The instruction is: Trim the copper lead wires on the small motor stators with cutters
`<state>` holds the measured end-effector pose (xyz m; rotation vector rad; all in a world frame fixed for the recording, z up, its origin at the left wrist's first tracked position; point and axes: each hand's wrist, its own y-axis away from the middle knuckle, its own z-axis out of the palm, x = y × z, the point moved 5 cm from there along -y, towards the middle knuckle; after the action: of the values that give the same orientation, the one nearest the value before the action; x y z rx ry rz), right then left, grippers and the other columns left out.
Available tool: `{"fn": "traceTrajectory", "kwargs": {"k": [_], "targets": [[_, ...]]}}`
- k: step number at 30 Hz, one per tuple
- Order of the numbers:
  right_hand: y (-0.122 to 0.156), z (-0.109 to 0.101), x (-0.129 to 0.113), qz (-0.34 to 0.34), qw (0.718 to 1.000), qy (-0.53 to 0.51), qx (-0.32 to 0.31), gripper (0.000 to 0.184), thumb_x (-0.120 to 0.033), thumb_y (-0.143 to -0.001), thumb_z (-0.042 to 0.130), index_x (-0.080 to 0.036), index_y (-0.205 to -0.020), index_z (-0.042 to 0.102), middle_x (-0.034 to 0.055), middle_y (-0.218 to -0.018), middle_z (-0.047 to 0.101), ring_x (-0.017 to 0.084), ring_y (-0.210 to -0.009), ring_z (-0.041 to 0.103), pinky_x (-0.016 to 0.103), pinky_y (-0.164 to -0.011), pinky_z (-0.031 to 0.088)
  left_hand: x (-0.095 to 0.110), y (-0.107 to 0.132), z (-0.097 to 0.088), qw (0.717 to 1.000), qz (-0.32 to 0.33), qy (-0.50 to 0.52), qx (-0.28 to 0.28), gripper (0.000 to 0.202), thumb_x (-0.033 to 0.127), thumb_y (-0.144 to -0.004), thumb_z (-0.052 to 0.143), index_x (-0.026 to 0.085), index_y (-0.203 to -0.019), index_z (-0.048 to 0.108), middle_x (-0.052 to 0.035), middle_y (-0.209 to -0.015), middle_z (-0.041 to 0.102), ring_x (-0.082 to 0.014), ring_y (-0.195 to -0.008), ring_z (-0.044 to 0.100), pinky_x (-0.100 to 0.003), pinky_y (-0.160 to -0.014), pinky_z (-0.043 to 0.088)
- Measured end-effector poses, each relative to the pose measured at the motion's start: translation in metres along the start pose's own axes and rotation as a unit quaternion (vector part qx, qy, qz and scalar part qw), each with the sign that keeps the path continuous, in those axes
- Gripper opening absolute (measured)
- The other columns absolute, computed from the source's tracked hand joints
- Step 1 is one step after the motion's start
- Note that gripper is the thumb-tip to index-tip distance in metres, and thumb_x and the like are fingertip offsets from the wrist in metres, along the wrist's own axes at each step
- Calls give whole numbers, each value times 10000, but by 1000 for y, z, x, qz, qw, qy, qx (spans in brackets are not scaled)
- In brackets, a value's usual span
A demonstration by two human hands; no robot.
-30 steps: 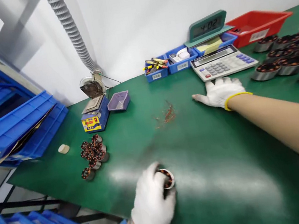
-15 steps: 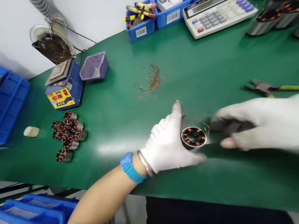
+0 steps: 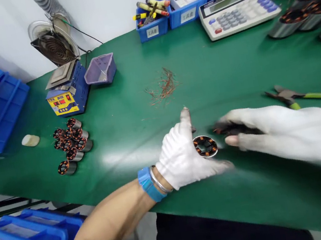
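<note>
far left of our left hand, a pale rounded stub lies on the green, faintly glossy tabletop. nearer to that hand sits a tight group of small cores, smooth grey metal outside and copper over black within; beyond them is a boxy blue device. farther out than our left hand come a purple plastic tray with sloping walls and then a loose tangle of hair-thin copper scraps.

our left hand, in a white knit glove, is spread in a c shape; the copper-wound ring rests in its crook with its opening up, and the fingertips are not closed on it. we expect this hollow cylinder to feel dense for its size and quite stiff, its smooth wall a little slippery against the knit. the windings look like the fragile part, so we would hold it round the outer wall, fingers out of the opening.

just right of the ring, our right hand is curled round a dark object, too blurred to name. beyond that hand lie a hard plastic calculator, pliers with slim green handles, and, farthest right, more silvery cores.
</note>
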<state>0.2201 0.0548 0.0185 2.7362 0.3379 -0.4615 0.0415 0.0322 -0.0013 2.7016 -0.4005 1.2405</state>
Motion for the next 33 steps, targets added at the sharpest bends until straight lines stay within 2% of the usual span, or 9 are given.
{"fn": "traceTrajectory", "kwargs": {"k": [4,6,11,17,20,22,26,29,33], "targets": [[-2,19,-8,-35,990,-75,-111,451,-642,-849,376,-265,-843,624,30,-853,710,233,-762,642,388,-686,465,-5,1,-1,997,2,80,-12,1325,481,-600,827,192,-1595,2,-59,-1070,652,-238,-921,680,-398,-836,554],[-6,22,-12,-45,989,-88,-110,470,-627,-879,339,-239,-750,572,22,-776,673,207,-717,610,363,-663,442,-6,1,-1,995,-3,94,-24,1287,435,-623,819,210,-1598,9,-29,-1023,662,-215,-881,682,-372,-816,550],[-12,17,-13,-21,996,-70,-45,432,-598,-840,342,-236,-772,567,36,-801,675,212,-724,608,338,-625,413,-4,1,-4,996,-2,87,-33,1268,423,-628,815,223,-1604,31,-24,-1018,683,-219,-889,685,-370,-829,551],[-1,17,-3,-28,987,4,-156,397,-574,-817,334,-292,-824,614,28,-876,709,236,-783,653,355,-631,436,0,1,-6,996,3,84,-30,1253,486,-662,801,160,-1603,39,-61,-1020,697,-250,-898,700,-407,-831,565],[-5,9,-9,37,997,-19,-69,495,-673,-701,437,-338,-989,659,16,-1050,722,285,-898,673,404,-674,474,-2,2,-5,996,-9,80,-38,1284,489,-655,810,175,-1602,2,-43,-993,698,-249,-895,707,-389,-803,571],[-8,6,-24,25,997,-64,22,535,-644,-662,516,-317,-1058,665,29,-1158,700,297,-964,669,420,-717,496,-5,2,-4,996,-13,75,-37,1306,468,-651,816,193,-1599,-39,-29,-996,696,-233,-888,708,-365,-791,571],[-5,11,-41,-65,984,-129,104,333,-491,-778,429,-241,-815,646,64,-956,704,236,-857,655,393,-755,504,-6,3,-5,997,-6,69,-32,1288,444,-673,809,206,-1596,-57,-19,-1000,696,-213,-866,707,-346,-775,569],[3,17,-23,14,991,-91,94,308,-485,-769,420,-256,-790,625,51,-884,699,240,-779,648,380,-635,467,-6,2,-7,997,-5,75,-35,1280,432,-657,817,191,-1598,-17,-24,-997,701,-229,-888,712,-361,-792,572],[9,20,-7,89,996,-6,-9,308,-509,-775,402,-286,-787,614,30,-838,695,259,-747,651,355,-543,393,-4,0,-10,996,2,81,-42,1237,443,-659,812,205,-1600,44,-37,-1014,702,-240,-900,710,-392,-822,575]]}}
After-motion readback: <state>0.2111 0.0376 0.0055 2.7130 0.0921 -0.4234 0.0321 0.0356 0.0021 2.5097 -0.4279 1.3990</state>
